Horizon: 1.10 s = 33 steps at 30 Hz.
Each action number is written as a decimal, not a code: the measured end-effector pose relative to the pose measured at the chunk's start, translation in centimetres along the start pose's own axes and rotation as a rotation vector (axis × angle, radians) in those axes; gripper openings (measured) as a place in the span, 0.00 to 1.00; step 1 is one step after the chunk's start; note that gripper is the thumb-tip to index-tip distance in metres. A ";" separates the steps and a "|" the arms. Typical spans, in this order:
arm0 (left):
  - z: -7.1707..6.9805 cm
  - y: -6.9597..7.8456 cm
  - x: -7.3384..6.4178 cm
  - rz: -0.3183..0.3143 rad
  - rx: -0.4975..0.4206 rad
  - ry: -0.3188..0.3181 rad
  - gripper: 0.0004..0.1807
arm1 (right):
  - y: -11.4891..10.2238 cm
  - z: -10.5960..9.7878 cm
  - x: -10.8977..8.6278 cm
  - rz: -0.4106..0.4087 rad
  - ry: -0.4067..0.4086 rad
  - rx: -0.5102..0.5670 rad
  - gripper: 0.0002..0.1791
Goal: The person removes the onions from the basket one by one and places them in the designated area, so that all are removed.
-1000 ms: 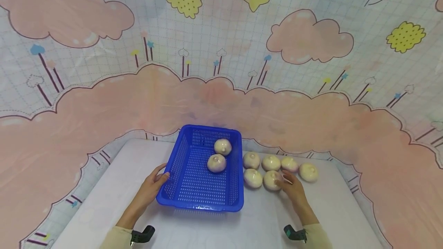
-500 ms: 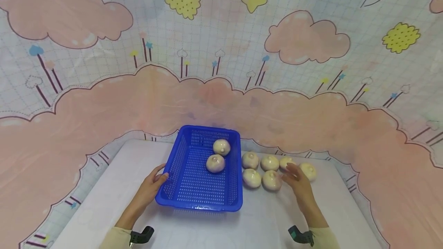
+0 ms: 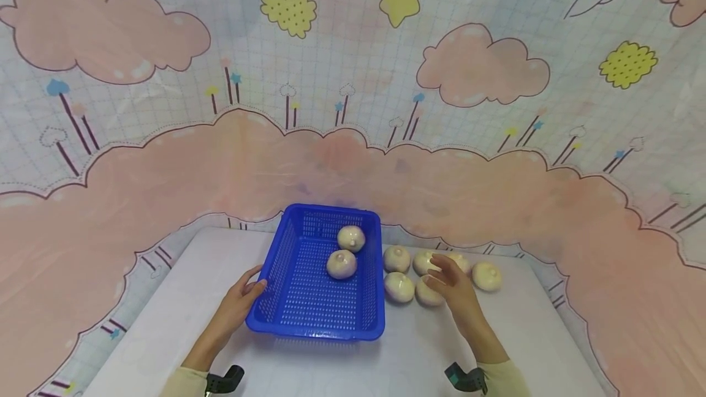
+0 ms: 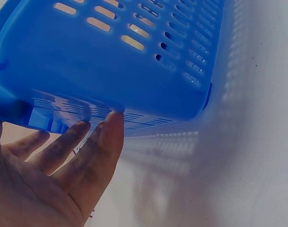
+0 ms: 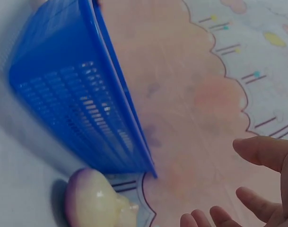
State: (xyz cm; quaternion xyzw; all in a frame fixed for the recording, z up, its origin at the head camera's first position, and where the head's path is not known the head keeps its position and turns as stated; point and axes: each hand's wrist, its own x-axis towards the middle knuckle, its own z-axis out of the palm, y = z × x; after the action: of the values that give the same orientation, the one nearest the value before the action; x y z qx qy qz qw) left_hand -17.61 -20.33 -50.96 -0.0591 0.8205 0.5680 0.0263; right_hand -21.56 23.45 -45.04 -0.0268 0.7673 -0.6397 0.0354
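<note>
A blue perforated plastic basket [image 3: 317, 317] stands on the white table, tilted slightly in the head view. My left hand [image 3: 239, 302] holds its left side, thumb at the rim and fingers [image 4: 110, 137] against the outer wall. Inside the basket lie two glossy white onions with a purple tinge, a rear onion [image 3: 351, 238] and a front onion [image 3: 342, 264]. My right hand [image 3: 455, 290] hovers over the onions to the right of the basket, fingers spread and nothing in them. It partly hides a front-row onion [image 3: 427, 291].
Several more onions sit in two rows right of the basket, among them a near-left onion [image 3: 399, 287], a back-left onion [image 3: 396, 259] and a far-right onion [image 3: 486, 276]. A patterned cloth backdrop [image 3: 331, 170] rises behind the table [image 3: 182, 287].
My right hand first touched a front-row onion, then drew back to the right, and now is over the rows further left, with nothing in it. The left hand stays on the basket.
</note>
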 end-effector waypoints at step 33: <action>-0.1 0.1 -0.1 -0.017 -0.007 0.005 0.34 | -2.0 6.8 1.0 -0.082 -0.199 0.052 0.35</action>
State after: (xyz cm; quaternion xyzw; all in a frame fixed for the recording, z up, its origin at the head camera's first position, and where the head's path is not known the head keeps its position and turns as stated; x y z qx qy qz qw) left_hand -17.57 -20.33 -50.80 -0.0676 0.8179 0.5706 0.0289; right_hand -21.98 16.29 -44.28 -0.1205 0.7413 -0.6546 0.0861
